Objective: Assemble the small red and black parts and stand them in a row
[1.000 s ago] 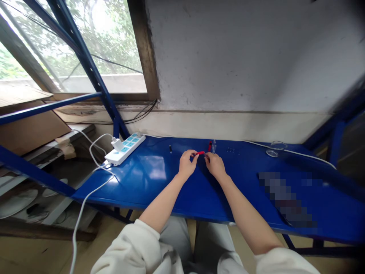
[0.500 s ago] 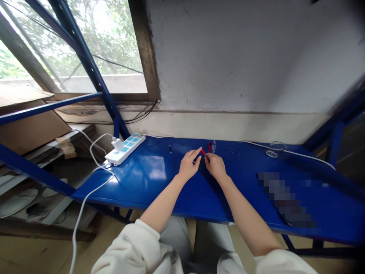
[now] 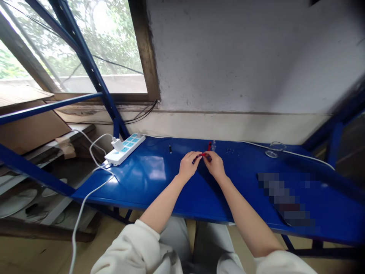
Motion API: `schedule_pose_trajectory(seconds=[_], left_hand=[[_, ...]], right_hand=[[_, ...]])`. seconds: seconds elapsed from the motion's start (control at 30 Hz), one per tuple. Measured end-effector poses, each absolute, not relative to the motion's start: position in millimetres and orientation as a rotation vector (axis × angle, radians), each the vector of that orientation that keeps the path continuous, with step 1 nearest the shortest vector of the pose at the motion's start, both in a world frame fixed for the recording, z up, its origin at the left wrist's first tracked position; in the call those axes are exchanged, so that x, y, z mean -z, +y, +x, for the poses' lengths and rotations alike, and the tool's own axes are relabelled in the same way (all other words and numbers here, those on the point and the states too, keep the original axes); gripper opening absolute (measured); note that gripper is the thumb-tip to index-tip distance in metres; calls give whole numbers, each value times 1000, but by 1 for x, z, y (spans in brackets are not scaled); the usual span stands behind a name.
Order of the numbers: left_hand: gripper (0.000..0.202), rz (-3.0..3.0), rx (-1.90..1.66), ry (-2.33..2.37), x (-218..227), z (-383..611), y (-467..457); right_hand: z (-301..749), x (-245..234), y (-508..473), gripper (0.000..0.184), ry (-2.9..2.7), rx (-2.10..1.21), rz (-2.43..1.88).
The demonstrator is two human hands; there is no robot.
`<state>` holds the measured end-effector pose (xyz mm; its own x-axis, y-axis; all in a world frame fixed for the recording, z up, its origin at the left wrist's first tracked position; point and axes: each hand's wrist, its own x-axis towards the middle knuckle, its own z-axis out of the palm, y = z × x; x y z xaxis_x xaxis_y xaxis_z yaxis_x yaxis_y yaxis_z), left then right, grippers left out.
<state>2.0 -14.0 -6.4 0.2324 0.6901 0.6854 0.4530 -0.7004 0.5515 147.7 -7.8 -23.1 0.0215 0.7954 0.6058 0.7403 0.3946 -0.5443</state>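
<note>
Over the blue tabletop (image 3: 142, 179) my two hands meet at a small red piece (image 3: 203, 154), too small to name more exactly. My left hand (image 3: 187, 166) is closed, thumb and fingertips pinching its left end. From the other side my right hand (image 3: 216, 166) grips it, with a dark part showing under the fingers. Just behind the hands, several small red parts (image 3: 210, 145) lie beside clear plastic pieces (image 3: 213, 145). A short black cylinder with a pale end (image 3: 170, 149) stands or lies to the left; I cannot tell which.
A white power strip (image 3: 125, 149) with a plugged-in adapter sits at the left, its cord hanging over the edge. Tiny clear bits (image 3: 230, 151) and round clear lids (image 3: 271, 153) lie to the right. A blurred-out dark object (image 3: 288, 201) is at the front right.
My left fingertips have come down onto the red piece, and it now lies more level between both hands. My right hand has shifted slightly toward the left.
</note>
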Motion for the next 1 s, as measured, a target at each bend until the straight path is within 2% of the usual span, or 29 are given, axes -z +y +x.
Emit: schedule_pose_trajectory(seconds=[0.27,0.63,0.77,1.0], left_hand=[[13,2240,-1437,1099,6,3,-14],[17,2221,-1467,1206,6,-2,-8],[17,2335,-1431,1167,-8,-3,-14],[11,2676,-1072,1266,-59,-21,-6]], right_hand=[[150,23,-9,34,-1789,-96,-1322],[148,21,-11,34,-1822,-150,-1365],[145,21,-11,34,-1813,-179,-1323],[141,17,-16,35,-1836,-189,-1264]])
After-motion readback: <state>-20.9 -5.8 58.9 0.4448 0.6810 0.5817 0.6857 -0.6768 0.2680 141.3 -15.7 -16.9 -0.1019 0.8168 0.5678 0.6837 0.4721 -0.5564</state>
